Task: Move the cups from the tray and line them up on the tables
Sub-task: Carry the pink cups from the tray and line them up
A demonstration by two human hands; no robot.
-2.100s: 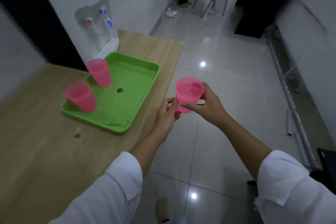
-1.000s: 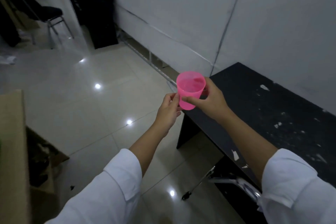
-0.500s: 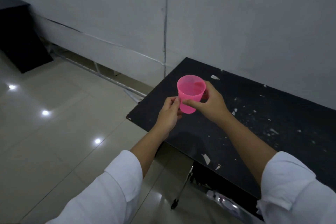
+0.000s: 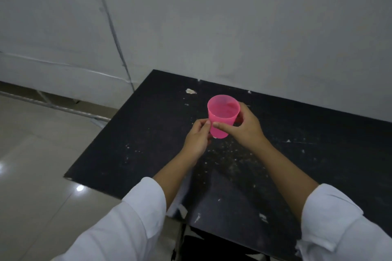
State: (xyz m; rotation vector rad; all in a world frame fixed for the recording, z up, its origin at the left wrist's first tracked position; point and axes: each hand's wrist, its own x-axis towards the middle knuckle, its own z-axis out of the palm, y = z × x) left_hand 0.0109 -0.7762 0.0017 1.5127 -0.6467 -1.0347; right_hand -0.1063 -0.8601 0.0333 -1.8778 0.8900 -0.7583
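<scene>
- Cup [image 4: 222, 115] of translucent pink plastic, upright and tapering toward its base, sits between both hands over the black table [image 4: 135, 133]; whether its base touches the top cannot be told.
- Right hand [image 4: 246, 126] wraps the cup's right side, thumb laid across the front wall, fingers curled behind.
- Left hand [image 4: 196, 137] touches the cup's lower left wall with fingertips, thumb beside them, in a light pinch.
- Table's top is matte black, flat and square-cornered, scuffed with pale chips and specks.
- White sleeves [image 4: 135, 224] are rolled back, forearms bare.
- Pale glossy floor tiles [image 4: 31, 176] lie left of the table; a plain grey wall [image 4: 233, 27] rises behind.
</scene>
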